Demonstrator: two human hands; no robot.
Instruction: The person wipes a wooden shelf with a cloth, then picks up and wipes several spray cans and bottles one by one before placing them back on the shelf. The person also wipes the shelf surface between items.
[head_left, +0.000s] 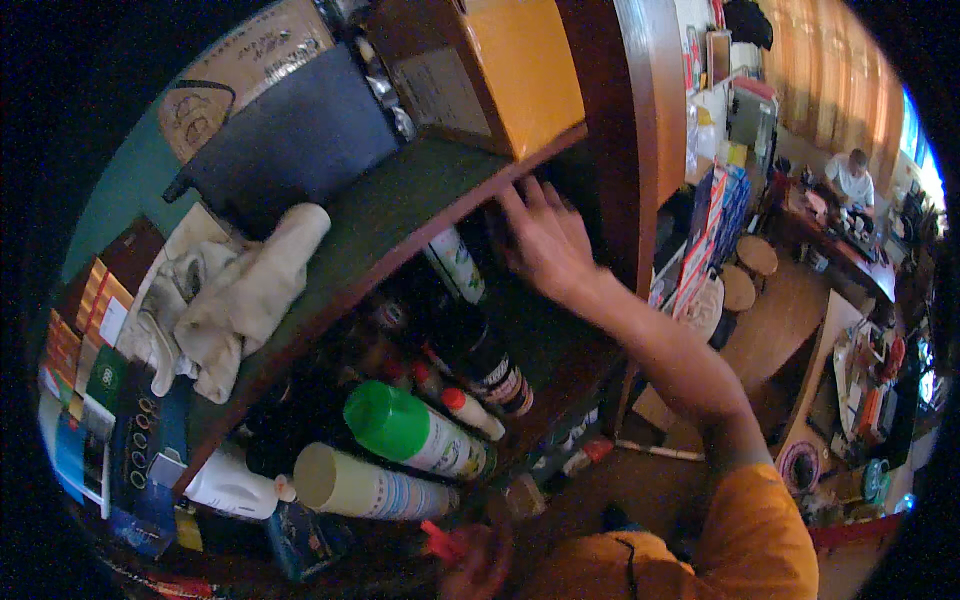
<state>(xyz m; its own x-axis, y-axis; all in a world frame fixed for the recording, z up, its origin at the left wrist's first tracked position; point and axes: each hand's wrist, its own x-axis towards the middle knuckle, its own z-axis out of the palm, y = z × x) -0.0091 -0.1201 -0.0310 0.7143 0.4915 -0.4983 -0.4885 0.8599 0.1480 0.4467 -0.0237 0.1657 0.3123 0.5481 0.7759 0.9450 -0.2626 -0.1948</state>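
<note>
My right hand (551, 244) reaches into the shadowed lower shelf compartment, its fingers at the red-brown edge of the shelf board (420, 247). Whether it grips anything there is hidden in the dark. Nearby stand a white spray can (456, 264) and a black can (504, 379). At the bottom, in deep shadow, my left hand (480, 562) holds a red object (442, 540) whose kind is unclear. Close to it are a spray can with a cream cap (375, 484), a green-capped spray can (420, 431) and a white bottle with a red cap (474, 414).
Above the board lie white cloth gloves (232, 300), a dark blue box-like case (292, 135) and an orange cardboard box (525, 67). A white plastic bottle (232, 484) stands lower left. Round stools (731, 289) and a cluttered table (855, 382) are at right; a person (853, 180) sits farther off.
</note>
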